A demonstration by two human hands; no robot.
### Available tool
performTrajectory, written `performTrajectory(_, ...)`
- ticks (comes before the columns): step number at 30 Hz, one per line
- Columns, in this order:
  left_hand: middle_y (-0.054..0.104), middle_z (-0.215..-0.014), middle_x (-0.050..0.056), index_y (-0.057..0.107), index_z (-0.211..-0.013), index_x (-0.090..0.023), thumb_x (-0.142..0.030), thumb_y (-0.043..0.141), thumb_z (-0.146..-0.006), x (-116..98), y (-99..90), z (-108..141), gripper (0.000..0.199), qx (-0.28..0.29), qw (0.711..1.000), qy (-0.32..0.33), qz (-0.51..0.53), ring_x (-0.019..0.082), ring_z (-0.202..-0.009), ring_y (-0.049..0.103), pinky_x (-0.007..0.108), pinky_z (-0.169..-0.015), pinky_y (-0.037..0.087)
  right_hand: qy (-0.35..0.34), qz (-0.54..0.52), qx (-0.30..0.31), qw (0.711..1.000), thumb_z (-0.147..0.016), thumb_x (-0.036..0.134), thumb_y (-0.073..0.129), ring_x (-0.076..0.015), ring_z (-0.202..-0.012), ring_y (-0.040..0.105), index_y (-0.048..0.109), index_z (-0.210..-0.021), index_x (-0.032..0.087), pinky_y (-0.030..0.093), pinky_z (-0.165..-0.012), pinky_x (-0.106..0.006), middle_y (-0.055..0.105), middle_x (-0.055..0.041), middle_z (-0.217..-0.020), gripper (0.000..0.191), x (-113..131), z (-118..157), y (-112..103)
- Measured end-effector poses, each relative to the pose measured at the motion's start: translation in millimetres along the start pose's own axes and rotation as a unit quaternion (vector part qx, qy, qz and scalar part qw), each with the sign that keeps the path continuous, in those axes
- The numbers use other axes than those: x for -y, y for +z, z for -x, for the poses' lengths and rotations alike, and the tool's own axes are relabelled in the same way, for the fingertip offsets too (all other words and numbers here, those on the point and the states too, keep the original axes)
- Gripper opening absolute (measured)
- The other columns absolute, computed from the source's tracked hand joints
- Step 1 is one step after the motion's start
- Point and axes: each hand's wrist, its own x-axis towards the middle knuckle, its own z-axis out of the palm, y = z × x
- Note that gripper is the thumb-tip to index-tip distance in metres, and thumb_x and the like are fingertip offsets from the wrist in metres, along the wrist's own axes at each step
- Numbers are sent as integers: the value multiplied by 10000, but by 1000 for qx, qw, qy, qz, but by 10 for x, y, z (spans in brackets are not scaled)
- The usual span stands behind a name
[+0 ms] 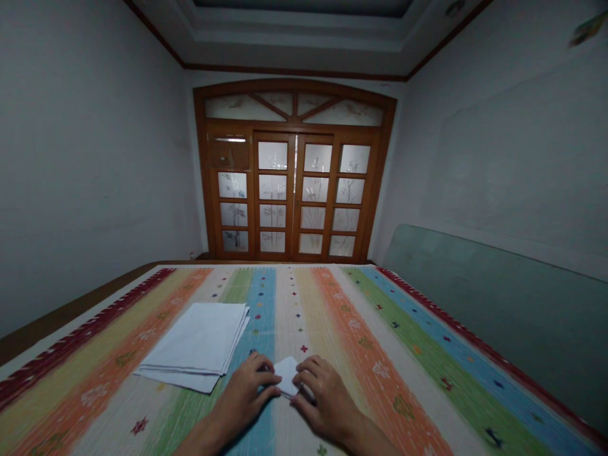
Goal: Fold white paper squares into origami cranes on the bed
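A small piece of folded white paper [286, 375] lies on the striped woven bedspread [375, 380], held between my two hands. My left hand [244, 396] presses its fingers against the paper's left side. My right hand [323, 396] grips the right side, with its fingers curled over the edge. Much of the paper is hidden by my fingers. To the left of my left hand lies a folded stack of white sheets [194, 341], paper or thin cloth, with its corners slightly fanned.
The bedspread has multicoloured stripes and small embroidered motifs. A wooden bed edge [80, 310] runs along the left side. A green-tinted glass panel [494, 316] leans at the right. Glazed wooden doors [294, 190] stand beyond the far end.
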Motion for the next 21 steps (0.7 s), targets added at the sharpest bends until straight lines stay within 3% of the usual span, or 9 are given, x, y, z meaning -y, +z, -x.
performTrajectory(5,700,-949,60,799,-945,-239,-219,725,-896,-37,-29,-8,91,7,1000,-25,8,232,-932,642,343,-836,510,3,0,2,1000,-866,198,707,-225,-1000,618,683,-950,222,469,-879,-354,703,-53,-1068,91,-18,9,13)
performTrajectory(11,717,-916,51,785,-944,-237,-206,670,-931,-14,-24,-4,120,-1,1000,-8,7,226,-930,640,337,-856,497,-13,20,-9,1000,-925,172,617,-216,-946,628,691,-952,217,474,-841,-334,708,-54,-1011,91,-53,5,49)
performTrajectory(21,735,-903,71,783,-978,-226,-195,616,-934,39,16,2,175,-6,999,-1,34,231,-898,643,341,-827,500,0,41,-24,999,-878,87,588,-220,-870,616,632,-894,188,466,-784,-323,685,-58,-914,111,-65,-24,84)
